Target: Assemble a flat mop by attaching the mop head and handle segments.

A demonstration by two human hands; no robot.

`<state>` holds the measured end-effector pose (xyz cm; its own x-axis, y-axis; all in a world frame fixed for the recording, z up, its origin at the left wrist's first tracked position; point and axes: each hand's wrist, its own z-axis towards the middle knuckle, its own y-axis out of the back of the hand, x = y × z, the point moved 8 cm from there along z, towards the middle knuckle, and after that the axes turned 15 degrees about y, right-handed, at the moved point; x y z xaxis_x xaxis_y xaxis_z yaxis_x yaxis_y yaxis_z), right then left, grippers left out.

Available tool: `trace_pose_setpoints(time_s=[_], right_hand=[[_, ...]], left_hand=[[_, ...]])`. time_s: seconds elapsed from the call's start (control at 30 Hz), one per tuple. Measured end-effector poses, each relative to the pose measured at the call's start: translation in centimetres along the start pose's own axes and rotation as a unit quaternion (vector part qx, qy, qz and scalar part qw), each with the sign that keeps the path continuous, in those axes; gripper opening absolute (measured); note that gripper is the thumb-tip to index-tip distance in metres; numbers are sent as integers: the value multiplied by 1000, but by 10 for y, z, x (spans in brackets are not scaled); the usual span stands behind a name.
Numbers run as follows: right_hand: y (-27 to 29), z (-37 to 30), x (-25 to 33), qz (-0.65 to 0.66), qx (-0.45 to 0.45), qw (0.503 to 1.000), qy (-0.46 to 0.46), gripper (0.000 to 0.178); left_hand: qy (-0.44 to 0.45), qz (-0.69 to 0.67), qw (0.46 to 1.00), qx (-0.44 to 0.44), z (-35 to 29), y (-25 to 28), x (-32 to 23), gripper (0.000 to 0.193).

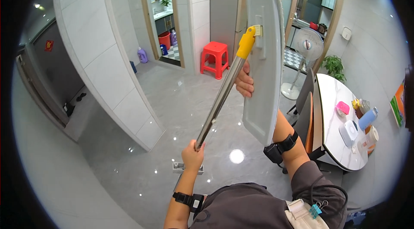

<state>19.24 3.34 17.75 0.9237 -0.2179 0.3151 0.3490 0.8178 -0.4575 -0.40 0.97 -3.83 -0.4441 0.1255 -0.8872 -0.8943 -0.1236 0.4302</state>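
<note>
A flat mop is raised in front of me, with its broad grey-white mop head (264, 99) turned on edge. A yellow joint (246, 42) links that plate to a metal pole (220, 101) slanting down toward me. My left hand (192, 155) is closed round the pole's lower part. Fingers of my right hand (245, 81) curl round the left edge of the mop head; the rest of that hand is behind the plate. Below my left wrist shows a small grey fitting (188, 168), partly covered by the forearm.
A white-topped table (340, 132) with several items and chairs (307, 117) stands at right. Beyond are a standing fan (309, 45), a red stool (214, 60) and a grey fridge (223, 15). A tiled wall end (108, 63) juts in at left. The grey floor is glossy.
</note>
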Motion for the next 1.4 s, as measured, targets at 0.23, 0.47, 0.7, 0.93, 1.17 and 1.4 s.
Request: trace_pose_setpoints(time_s=[0.23, 0.47, 0.7, 0.93, 1.17, 1.4], right_hand=[[-21, -12, 10, -148, -103, 982, -52, 38], [13, -29, 68, -529, -248, 810, 52, 51], [40, -44, 75, -449, -255, 850, 108, 49], [26, -49, 105, -497, -295, 795, 184, 41], [11, -29, 74, -500, -246, 816, 151, 46], [22, -38, 64, -439, -258, 839, 193, 51]], left_hand=[[-31, 17, 997, -65, 9, 16, 9, 21], [-78, 33, 993, -84, 14, 25, -1, 26], [-107, 42, 991, -68, 0, 19, -13, 22], [-58, 18, 990, 127, -13, -10, -10, 21], [-35, -25, 987, 156, -15, -28, -12, 23], [-17, -2, 978, 208, -28, -40, -5, 21]])
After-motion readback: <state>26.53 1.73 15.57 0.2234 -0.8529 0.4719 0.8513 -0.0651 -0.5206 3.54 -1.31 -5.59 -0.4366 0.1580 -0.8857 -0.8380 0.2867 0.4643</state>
